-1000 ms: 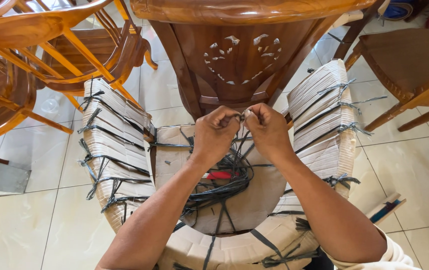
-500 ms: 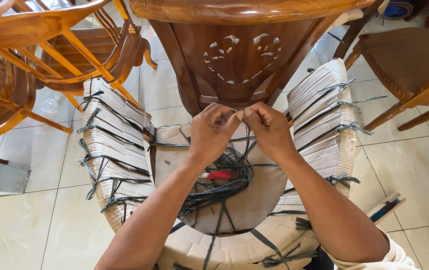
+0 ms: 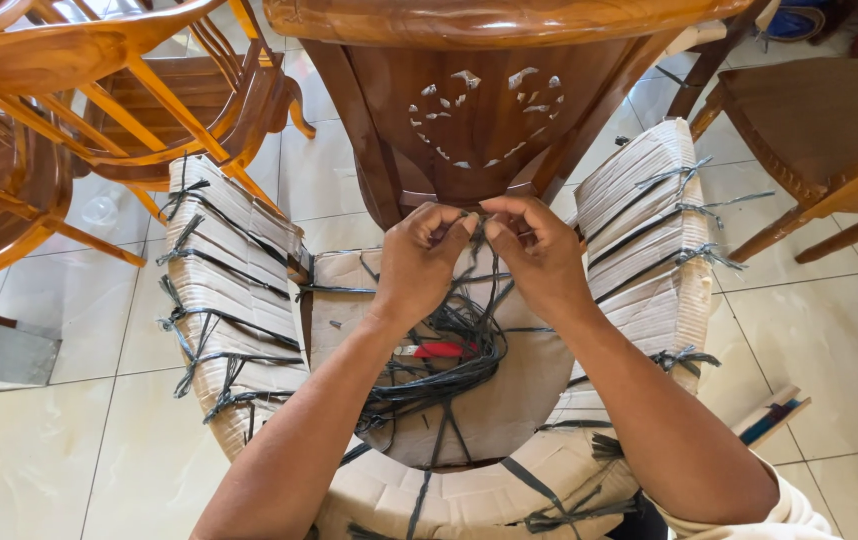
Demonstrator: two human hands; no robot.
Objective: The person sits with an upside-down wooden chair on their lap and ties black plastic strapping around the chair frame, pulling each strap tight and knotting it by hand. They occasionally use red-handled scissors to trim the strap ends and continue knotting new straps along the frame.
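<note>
A wooden chair with a carved backrest point(image 3: 484, 110) stands right below me. Its arms point(image 3: 229, 270) and seat point(image 3: 509, 400) are wrapped in brown cardboard, bound with black plastic strapping. My left hand point(image 3: 417, 262) and my right hand point(image 3: 537, 255) meet at the base of the backrest, both pinching the same black strap point(image 3: 477, 222) between thumb and fingers. A loose tangle of black straps point(image 3: 444, 365) lies on the wrapped seat under my forearms. A red-handled tool point(image 3: 431, 350) rests in that tangle.
Bare orange-brown wooden chairs point(image 3: 69, 120) crowd the upper left. Another wooden chair with a brown seat point(image 3: 819, 120) stands at the upper right. A small flat wooden piece point(image 3: 771, 416) lies on the pale tiled floor point(image 3: 39, 450) at right.
Both hands have stayed at the base of the backrest, fingers shifting slightly on the black strap. Nothing else has moved.
</note>
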